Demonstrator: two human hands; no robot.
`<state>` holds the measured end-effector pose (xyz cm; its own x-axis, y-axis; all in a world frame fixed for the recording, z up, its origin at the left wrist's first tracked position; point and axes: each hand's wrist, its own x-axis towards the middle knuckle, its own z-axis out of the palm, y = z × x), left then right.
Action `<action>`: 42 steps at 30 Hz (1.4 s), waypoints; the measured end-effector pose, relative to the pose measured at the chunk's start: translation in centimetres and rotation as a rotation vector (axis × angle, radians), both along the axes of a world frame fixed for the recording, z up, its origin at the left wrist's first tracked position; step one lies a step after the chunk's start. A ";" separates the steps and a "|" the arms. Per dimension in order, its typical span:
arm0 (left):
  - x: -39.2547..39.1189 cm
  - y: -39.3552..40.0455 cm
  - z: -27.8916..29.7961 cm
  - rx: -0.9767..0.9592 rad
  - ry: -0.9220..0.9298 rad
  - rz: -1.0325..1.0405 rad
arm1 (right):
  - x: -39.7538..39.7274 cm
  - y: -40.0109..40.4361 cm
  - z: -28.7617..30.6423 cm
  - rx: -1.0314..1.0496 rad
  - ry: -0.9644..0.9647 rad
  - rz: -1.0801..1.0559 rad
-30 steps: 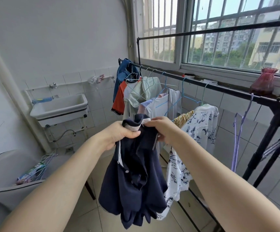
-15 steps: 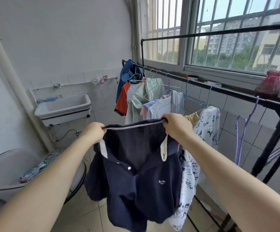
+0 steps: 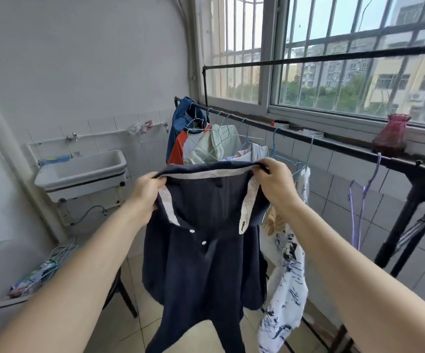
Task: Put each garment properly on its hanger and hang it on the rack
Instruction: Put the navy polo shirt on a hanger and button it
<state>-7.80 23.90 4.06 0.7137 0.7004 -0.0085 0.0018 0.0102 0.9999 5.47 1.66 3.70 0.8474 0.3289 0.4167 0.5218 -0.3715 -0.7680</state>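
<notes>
A navy polo shirt (image 3: 206, 263) with a pale collar lining hangs in front of me, stretched out by its collar. My left hand (image 3: 146, 189) pinches the collar's left end and my right hand (image 3: 273, 182) grips its right end. Behind it runs the black rack bar (image 3: 333, 146), carrying several garments on wire hangers: a blue and orange top (image 3: 180, 123), a pale green shirt (image 3: 214, 146) and a white patterned shirt (image 3: 286, 276). An empty purple hanger (image 3: 361, 197) hangs further right on the bar. No hanger is in the navy shirt.
A white sink (image 3: 84, 171) is fixed to the tiled wall at the left. A grey chair (image 3: 0, 271) at the lower left holds loose wire hangers (image 3: 56, 256) and folded cloth. A dark red vase (image 3: 392, 133) stands on the window ledge.
My hands moved apart, spreading the bunched navy shirt open by its collar. The shirt now hangs flat and slightly higher.
</notes>
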 end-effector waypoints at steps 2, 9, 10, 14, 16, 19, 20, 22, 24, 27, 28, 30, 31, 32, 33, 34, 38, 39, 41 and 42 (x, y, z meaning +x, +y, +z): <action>0.4 -0.5 0.4 0.072 0.009 -0.044 | 0.0 -0.2 0.3 -0.110 0.032 0.028; 3.1 -3.4 0.5 0.345 0.013 -0.110 | 0.1 -3.2 -0.1 -0.177 0.191 -0.024; 3.5 -3.9 0.6 0.334 0.015 -0.113 | 0.1 -3.9 -0.3 -0.253 0.220 0.001; 5.8 -7.3 0.9 0.322 0.024 -0.213 | 0.3 -8.2 -1.5 -0.127 0.084 -0.234; 7.2 -9.3 0.9 0.326 0.025 -0.260 | 0.6 -10.9 -1.9 -0.089 -0.053 -0.475; 8.7 -11.5 0.8 0.343 0.042 -0.314 | 1.0 -14.2 -3.4 -0.264 -0.021 -0.721; 9.2 -12.4 0.8 0.339 0.044 -0.341 | 1.0 -15.2 -4.0 -0.325 0.038 -0.752; 10.0 -13.5 0.6 0.358 0.045 -0.373 | 1.3 -16.4 -5.5 -0.388 0.181 -0.679; 10.6 -14.8 0.3 0.391 0.057 -0.382 | 1.8 -17.0 -6.7 -0.323 0.362 -0.502; 11.4 -16.0 -0.1 0.368 0.046 -0.398 | 2.1 -16.9 -7.6 -0.062 0.516 -0.375; 11.6 -16.2 -0.1 0.354 0.047 -0.401 | 2.1 -16.8 -7.6 0.031 0.508 -0.377; 11.9 -16.5 -0.3 0.334 0.053 -0.404 | 2.1 -16.6 -7.0 0.268 0.506 -0.373; 12.0 -16.7 -0.3 0.329 0.054 -0.401 | 2.0 -16.7 -6.7 0.368 0.490 -0.365; 12.1 -16.9 -0.4 0.325 0.052 -0.404 | 1.8 -16.6 -6.5 0.434 0.462 -0.352; 12.1 -17.0 -0.4 0.314 0.054 -0.404 | 1.6 -16.6 -6.3 0.478 0.431 -0.327; 12.2 -17.2 -0.5 0.298 0.056 -0.405 | 1.4 -16.7 -6.3 0.503 0.401 -0.305; 12.7 -17.4 -0.9 0.250 0.089 -0.426 | 1.2 -17.0 -7.1 0.396 0.344 -0.357; 12.8 -17.4 -1.0 0.242 0.099 -0.428 | 1.4 -17.0 -7.1 0.361 0.349 -0.394; 13.0 -17.3 -1.3 0.228 0.119 -0.435 | 1.7 -17.1 -6.9 0.279 0.333 -0.468; 13.0 -17.3 -1.5 0.229 0.130 -0.441 | 1.9 -17.1 -6.8 0.236 0.303 -0.510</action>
